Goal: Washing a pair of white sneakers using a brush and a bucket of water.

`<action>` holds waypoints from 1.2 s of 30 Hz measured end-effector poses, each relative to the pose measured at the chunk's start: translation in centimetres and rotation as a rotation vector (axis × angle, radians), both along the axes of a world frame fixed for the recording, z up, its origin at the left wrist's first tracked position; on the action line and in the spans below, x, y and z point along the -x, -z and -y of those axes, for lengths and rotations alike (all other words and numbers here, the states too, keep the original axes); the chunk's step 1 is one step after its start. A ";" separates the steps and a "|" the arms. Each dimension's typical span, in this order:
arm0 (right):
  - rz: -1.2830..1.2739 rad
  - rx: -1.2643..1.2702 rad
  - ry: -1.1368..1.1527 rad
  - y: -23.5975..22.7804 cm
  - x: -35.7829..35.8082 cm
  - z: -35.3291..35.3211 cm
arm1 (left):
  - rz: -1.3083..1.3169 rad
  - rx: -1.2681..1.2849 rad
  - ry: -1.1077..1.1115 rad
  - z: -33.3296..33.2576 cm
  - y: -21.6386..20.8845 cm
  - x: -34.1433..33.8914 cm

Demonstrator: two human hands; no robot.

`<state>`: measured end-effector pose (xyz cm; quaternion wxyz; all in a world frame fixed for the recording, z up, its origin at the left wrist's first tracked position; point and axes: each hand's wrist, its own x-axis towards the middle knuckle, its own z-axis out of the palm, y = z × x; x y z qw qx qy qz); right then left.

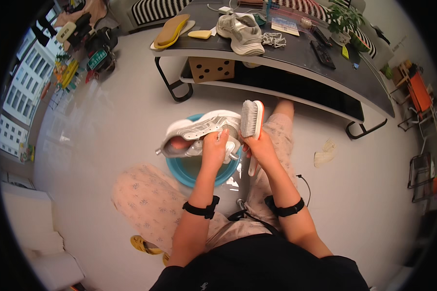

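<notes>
In my left hand (216, 146) I grip a white and grey sneaker (199, 127) with no laces in its eyelets, tilted on its side over a blue basin (182, 177). Its opening faces left, and its toe points right. My right hand (258, 145) is closed round the handle of a scrubbing brush (252, 119) with pale bristles and an orange-edged white back. The bristles face left toward the shoe's toe, close beside it; whether they touch I cannot tell. The basin stands on the floor between my legs, with liquid in it.
Ahead is a low dark table (296, 48) bearing a second sneaker (240, 34), loose white laces (274, 40), insoles (172, 31), a remote control (322, 54) and a potted plant (344, 24). A patterned box (211, 69) sits on its lower shelf. A crumpled pale piece (324, 154) lies right on the floor.
</notes>
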<state>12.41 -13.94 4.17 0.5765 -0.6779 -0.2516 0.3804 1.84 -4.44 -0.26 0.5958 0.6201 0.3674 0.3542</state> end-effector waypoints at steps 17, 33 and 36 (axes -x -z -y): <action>-0.170 -0.155 0.027 -1.4 -0.4 1.0 | -0.013 0.024 0.215 0.6 -2.0 0.8; -0.127 -0.168 -0.040 -1.4 0.4 1.2 | 0.300 0.116 0.055 1.5 -4.3 0.6; -0.110 -0.158 -0.028 -2.0 0.4 1.1 | 0.304 0.143 0.050 1.1 -3.3 0.6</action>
